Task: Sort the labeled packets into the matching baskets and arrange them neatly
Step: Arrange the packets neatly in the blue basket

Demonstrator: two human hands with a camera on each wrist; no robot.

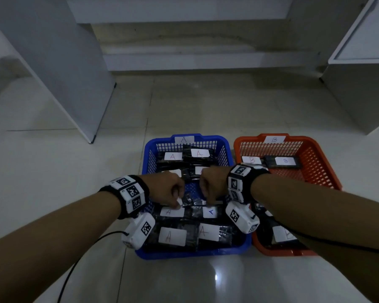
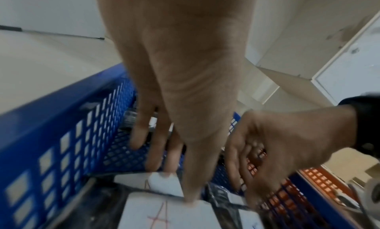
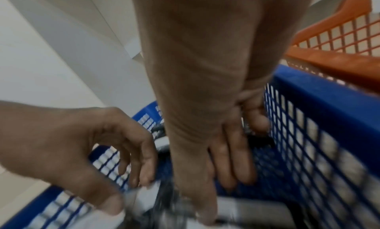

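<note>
A blue basket (image 1: 184, 254) marked A holds several black packets with white A labels, such as one near the front (image 1: 172, 237) and one at the back (image 1: 199, 153). Over its middle, my left hand (image 1: 177, 203) pinches the left end of a black packet (image 1: 192, 202) by its white label, thumb on top (image 2: 191, 200). My right hand (image 1: 207, 199) grips the packet's other end with curled fingers (image 3: 232, 175). To the right, the orange basket (image 1: 304, 138) marked B holds B packets (image 1: 284, 161). Both wrist views are blurred.
Both baskets sit side by side on a pale tiled floor. A white cabinet panel (image 1: 64, 73) stands at the back left and another cabinet (image 1: 359, 84) at the back right. A black cable (image 1: 74, 270) trails from my left wrist across the floor.
</note>
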